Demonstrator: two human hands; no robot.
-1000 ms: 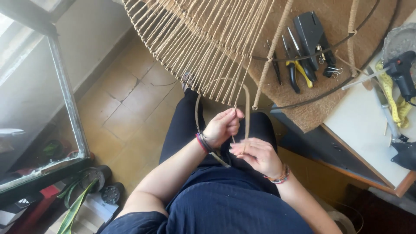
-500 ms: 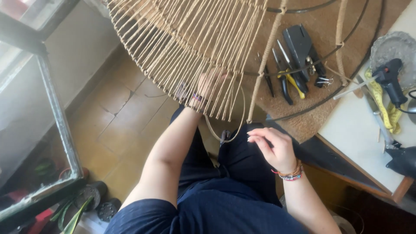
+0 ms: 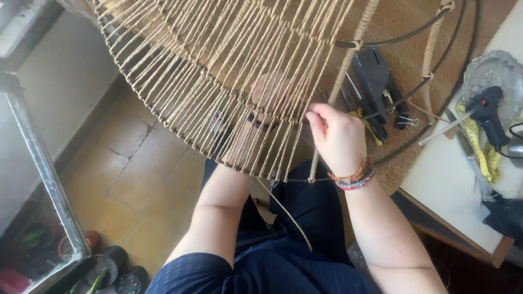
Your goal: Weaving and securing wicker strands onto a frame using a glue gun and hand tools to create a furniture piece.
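Head view, looking down over a seated person's lap; large round woven frame of tan cord strands on dark metal rings, tilted across the upper part of the picture and resting partly on the brown mat at upper right.

Left hand: behind the strands, seen only through them; palm seems pressed up against the weave, but whether the fingers are curled or spread cannot be told.

Right hand: in front of the frame, near its lower rim; thumb and fingertips pinched together on a cord at the weave; beaded bracelets on the wrist.

Loose cane strand: hangs from the frame's lower edge, slanting down across the dark trousers.

Black tools: lying on the mat, just behind the wrapped upright rib; yellow-handled pliers partly hidden beside them.

White table: at right; black glue gun, yellow tape measure and silver dish on it.

Tiled floor: at left; glass-and-metal frame with plant pots at lower left.
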